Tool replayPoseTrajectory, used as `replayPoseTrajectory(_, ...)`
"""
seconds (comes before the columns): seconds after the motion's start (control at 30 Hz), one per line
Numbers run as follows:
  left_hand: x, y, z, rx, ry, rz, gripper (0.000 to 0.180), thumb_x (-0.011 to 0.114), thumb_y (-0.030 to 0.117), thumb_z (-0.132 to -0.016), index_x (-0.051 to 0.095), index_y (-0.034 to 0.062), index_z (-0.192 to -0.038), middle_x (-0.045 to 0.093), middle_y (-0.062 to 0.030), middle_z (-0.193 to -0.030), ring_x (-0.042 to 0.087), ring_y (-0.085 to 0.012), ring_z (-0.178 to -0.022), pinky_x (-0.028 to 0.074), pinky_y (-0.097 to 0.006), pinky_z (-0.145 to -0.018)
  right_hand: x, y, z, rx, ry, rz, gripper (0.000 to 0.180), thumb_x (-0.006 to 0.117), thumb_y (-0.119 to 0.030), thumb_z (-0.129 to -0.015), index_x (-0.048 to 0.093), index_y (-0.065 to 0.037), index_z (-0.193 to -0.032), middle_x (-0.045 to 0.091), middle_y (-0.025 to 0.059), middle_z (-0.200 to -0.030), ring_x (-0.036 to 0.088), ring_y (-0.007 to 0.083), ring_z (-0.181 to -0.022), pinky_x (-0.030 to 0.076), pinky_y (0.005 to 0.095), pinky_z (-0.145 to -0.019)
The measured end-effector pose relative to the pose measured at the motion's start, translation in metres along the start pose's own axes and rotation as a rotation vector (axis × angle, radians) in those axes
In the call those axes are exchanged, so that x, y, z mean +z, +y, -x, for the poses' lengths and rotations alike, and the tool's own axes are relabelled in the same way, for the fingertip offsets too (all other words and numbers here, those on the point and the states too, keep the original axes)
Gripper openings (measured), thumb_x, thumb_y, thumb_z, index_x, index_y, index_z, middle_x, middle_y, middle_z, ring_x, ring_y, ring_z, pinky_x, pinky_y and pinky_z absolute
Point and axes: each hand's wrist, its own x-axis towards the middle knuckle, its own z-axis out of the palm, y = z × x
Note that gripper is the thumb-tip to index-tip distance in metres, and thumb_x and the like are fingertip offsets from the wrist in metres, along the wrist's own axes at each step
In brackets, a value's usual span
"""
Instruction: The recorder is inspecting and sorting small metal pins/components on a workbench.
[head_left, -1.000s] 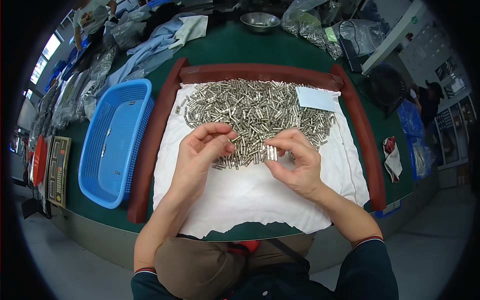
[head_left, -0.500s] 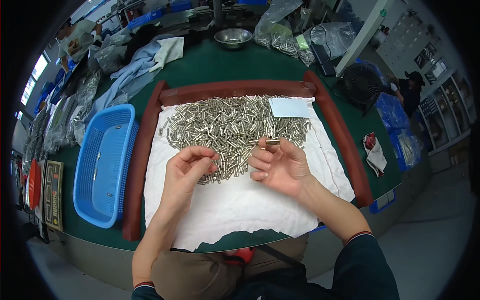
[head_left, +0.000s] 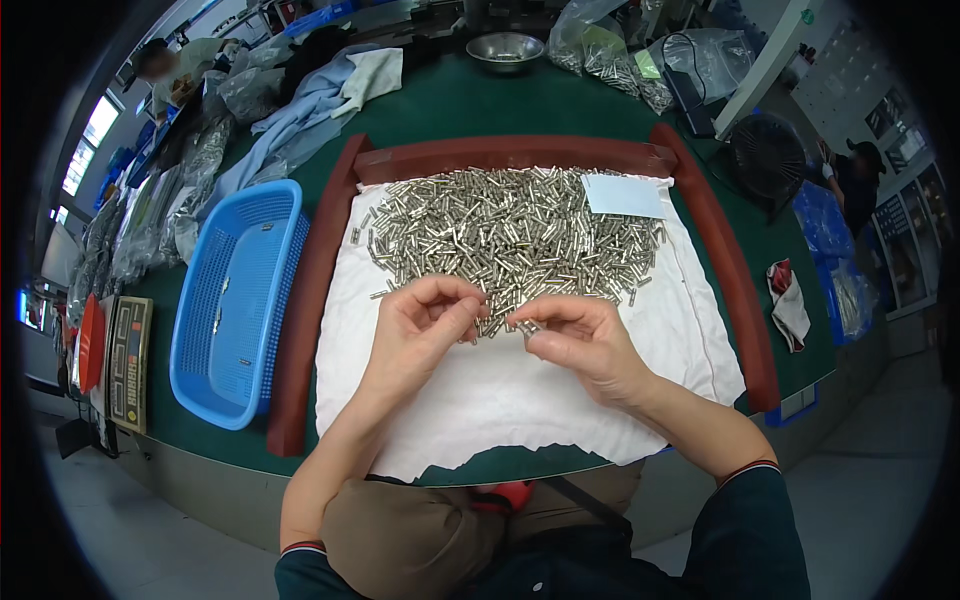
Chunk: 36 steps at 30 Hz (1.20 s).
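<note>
A heap of small silver metal cylinders (head_left: 500, 225) spreads over a white cloth (head_left: 520, 400). At the heap's near edge my left hand (head_left: 425, 325) is closed, thumb and index finger pinched together; whatever they hold is too small or hidden to make out. My right hand (head_left: 585, 348) faces it a short way to the right, its thumb and fingers pinching a metal cylinder (head_left: 528, 328) that shows at the fingertips. The two hands are close but apart. A pale blue card (head_left: 625, 196) rests on the heap's far right corner.
Dark red bars (head_left: 520, 155) frame the cloth on three sides. Left of it stands a blue plastic basket (head_left: 187, 340) with a few small pieces inside. A metal bowl (head_left: 505, 50), a black fan (head_left: 765, 155) and a red-and-white cloth (head_left: 788, 305) lie farther out. Co-workers appear at both sides.
My right hand has turned from palm-up to a downward pinch and come toward my left hand. My left hand keeps its pinch. The whole view has shifted slightly.
</note>
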Motion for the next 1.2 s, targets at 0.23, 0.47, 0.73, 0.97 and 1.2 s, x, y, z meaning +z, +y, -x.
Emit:
replayPoseTrajectory(0.23,0.0,-0.005,0.002,-0.203,-0.231,-0.026,0.016,0.063,0.016,-0.086,0.067,0.0012,-0.092,0.062,0.0004,-0.074,0.051,-0.004,-0.062,0.039,-0.018,-0.054,0.005,0.003,-0.003,-0.559,0.144,0.793,0.03,0.073,-0.004,-0.067,0.067,-0.004,-0.096,0.06,0.0057,-0.081,0.057,0.0174,-0.075,0.047,0.0265,-0.061)
replayPoseTrajectory(0.47,0.003,-0.001,0.004,-0.26,-0.24,-0.011,0.015,0.063,0.015,-0.086,0.067,0.0011,-0.091,0.062,0.0003,-0.074,0.051,-0.0033,-0.062,0.039,-0.017,-0.054,0.007,0.006,-0.004,-0.495,0.134,0.748,0.029,0.071,-0.001,-0.068,0.067,-0.004,-0.097,0.058,0.0069,-0.084,0.058,0.0174,-0.076,0.049,0.0266,-0.061)
replayPoseTrajectory(0.73,0.006,-0.008,0.001,-0.268,-0.231,0.098,0.013,0.067,0.014,-0.084,0.063,0.003,-0.09,0.059,0.0024,-0.073,0.051,-0.0022,-0.063,0.038,-0.016,-0.055,0.008,0.01,-0.005,-0.499,0.155,0.777,0.03,0.069,0.0,-0.067,0.067,-0.004,-0.096,0.058,0.0065,-0.083,0.057,0.0181,-0.075,0.048,0.0278,-0.061)
replayPoseTrajectory(0.97,0.014,-0.007,0.001,-0.355,-0.206,0.123,0.011,0.067,0.012,-0.084,0.064,0.0027,-0.09,0.062,0.0005,-0.077,0.053,-0.0029,-0.067,0.041,-0.016,-0.06,0.006,0.013,-0.007,-0.592,0.166,0.852,0.031,0.07,-0.001,-0.064,0.068,-0.006,-0.094,0.056,0.0051,-0.078,0.055,0.0193,-0.07,0.045,0.0304,-0.061)
replayPoseTrajectory(1.2,0.011,-0.004,0.0,-0.374,-0.223,0.108,0.012,0.064,0.012,-0.085,0.066,0.0011,-0.089,0.064,-0.0034,-0.084,0.056,-0.0061,-0.074,0.045,-0.02,-0.067,0.006,0.011,-0.007,-0.549,0.166,0.809,0.029,0.07,0.0,-0.064,0.068,-0.005,-0.092,0.057,0.0045,-0.078,0.055,0.0167,-0.069,0.046,0.0286,-0.06)
